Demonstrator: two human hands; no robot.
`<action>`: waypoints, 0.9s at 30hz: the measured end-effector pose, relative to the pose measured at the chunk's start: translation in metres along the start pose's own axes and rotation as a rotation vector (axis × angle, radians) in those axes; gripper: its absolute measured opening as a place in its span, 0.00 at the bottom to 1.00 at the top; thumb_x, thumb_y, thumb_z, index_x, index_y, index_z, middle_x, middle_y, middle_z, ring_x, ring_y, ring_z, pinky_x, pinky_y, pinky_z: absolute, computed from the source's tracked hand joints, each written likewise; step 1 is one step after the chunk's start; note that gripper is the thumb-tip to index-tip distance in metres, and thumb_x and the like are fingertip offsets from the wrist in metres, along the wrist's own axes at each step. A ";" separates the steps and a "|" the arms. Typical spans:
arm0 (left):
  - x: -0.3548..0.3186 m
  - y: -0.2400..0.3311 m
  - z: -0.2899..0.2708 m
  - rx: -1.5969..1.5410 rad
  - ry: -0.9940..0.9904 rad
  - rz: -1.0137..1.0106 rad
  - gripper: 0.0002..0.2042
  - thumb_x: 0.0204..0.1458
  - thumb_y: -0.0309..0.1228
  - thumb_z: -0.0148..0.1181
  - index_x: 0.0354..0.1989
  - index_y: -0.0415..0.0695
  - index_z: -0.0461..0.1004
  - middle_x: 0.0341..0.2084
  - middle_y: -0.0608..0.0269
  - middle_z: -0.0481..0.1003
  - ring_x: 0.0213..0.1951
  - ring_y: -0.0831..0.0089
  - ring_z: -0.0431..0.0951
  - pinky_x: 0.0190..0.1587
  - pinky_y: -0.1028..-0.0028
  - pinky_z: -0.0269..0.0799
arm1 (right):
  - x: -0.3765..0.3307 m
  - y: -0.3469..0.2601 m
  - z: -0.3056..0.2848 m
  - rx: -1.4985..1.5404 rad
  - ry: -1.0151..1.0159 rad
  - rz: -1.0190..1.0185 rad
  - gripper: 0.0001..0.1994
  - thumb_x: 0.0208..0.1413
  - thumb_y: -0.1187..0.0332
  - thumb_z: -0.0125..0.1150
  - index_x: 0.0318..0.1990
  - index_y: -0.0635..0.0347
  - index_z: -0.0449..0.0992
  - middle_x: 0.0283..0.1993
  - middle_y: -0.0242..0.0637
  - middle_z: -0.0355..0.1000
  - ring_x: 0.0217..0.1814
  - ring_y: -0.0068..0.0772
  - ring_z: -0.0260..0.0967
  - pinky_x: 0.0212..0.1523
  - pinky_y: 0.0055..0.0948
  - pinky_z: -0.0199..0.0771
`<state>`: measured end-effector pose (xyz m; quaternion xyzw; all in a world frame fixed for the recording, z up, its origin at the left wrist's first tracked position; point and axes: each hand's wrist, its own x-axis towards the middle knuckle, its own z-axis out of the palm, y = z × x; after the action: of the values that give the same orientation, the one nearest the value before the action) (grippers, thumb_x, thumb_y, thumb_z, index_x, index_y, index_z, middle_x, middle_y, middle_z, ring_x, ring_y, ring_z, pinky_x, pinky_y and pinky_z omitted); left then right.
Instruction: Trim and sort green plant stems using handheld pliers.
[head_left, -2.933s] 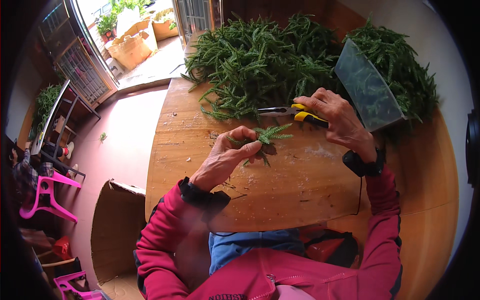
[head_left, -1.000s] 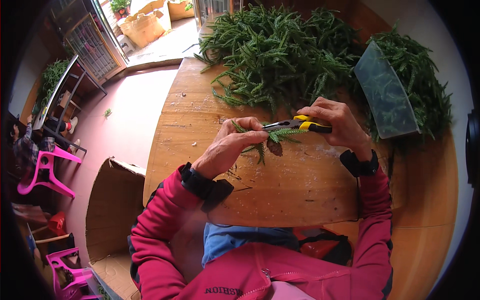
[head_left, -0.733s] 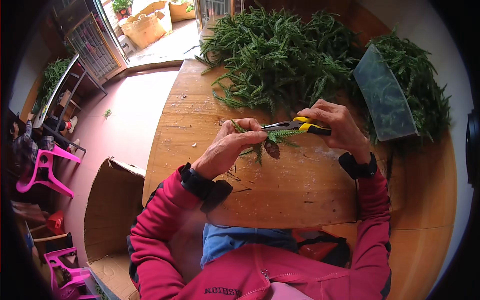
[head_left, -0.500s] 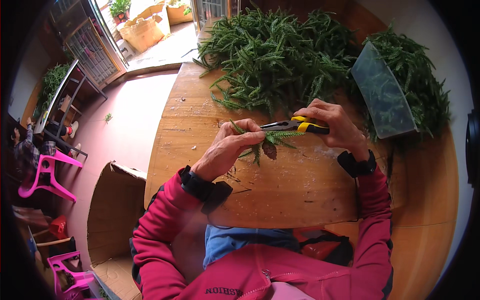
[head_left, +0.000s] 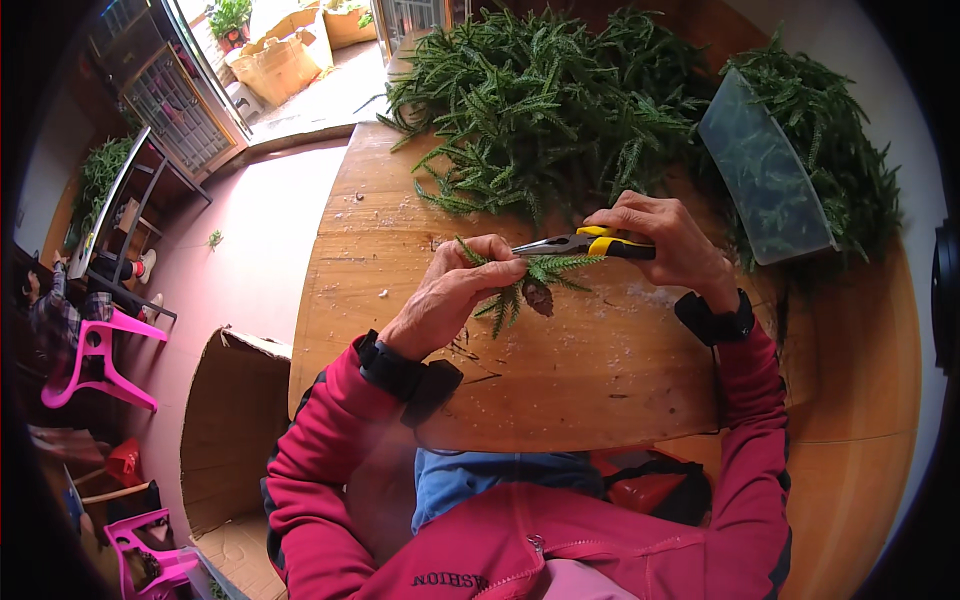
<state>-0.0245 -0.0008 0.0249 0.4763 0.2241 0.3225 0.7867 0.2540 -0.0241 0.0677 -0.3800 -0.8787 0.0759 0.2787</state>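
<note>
Between the thumb and fingers of my left hand (head_left: 455,290) a small green artificial pine sprig (head_left: 507,305) is pinched. A brown pine cone (head_left: 538,297) hangs among its needles, just right of my fingertips. My right hand (head_left: 672,245) is closed around the yellow and black handles of long-nose pliers (head_left: 580,243). The pliers point left, and their slim jaws reach my left fingertips at the top of the sprig. What the tips grip there is hidden by my fingers. Both hands are above the wooden table (head_left: 400,210).
A big heap of green pine sprigs (head_left: 560,100) covers the table's far side. At right, a translucent plastic bin (head_left: 765,170) leans with more sprigs. A cardboard box (head_left: 235,420) stands left of the table. Farther left are a pink stool (head_left: 100,360) and a seated person (head_left: 55,310).
Both hands keep their hold on the sprig and the pliers. The pine cone has turned slightly, and the whole view has shifted a little.
</note>
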 end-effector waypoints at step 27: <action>-0.001 0.002 0.003 0.160 -0.001 0.142 0.06 0.56 0.29 0.59 0.29 0.42 0.72 0.27 0.71 0.73 0.31 0.87 0.68 0.34 0.84 0.61 | 0.000 0.000 0.000 0.082 -0.074 0.055 0.13 0.49 0.74 0.65 0.45 0.59 0.78 0.30 0.38 0.73 0.27 0.34 0.69 0.28 0.28 0.70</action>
<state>-0.0233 -0.0026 0.0277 0.5526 0.2145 0.3584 0.7213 0.2541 -0.0245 0.0675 -0.3889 -0.8739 0.1336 0.2593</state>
